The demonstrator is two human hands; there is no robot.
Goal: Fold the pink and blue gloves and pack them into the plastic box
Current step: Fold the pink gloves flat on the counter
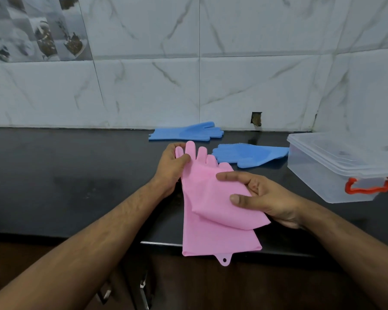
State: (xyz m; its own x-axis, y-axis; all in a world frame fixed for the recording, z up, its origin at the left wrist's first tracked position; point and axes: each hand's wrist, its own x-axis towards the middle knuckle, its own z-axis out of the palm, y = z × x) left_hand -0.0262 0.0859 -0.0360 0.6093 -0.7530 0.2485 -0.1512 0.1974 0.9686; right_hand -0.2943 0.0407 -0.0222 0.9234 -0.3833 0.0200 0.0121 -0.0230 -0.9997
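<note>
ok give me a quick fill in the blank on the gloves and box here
1. The left hand and right hand both hold the ____ gloves.
2. The number of blue gloves lying on the counter is ____.
3. The plastic box has a ____ latch.
4. The box's lid is ____.

Missing words: pink; two; red; closed

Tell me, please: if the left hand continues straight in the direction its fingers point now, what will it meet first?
Probably the far blue glove; the left hand, gripping the pink glove, points toward it, though depth is unclear.
</note>
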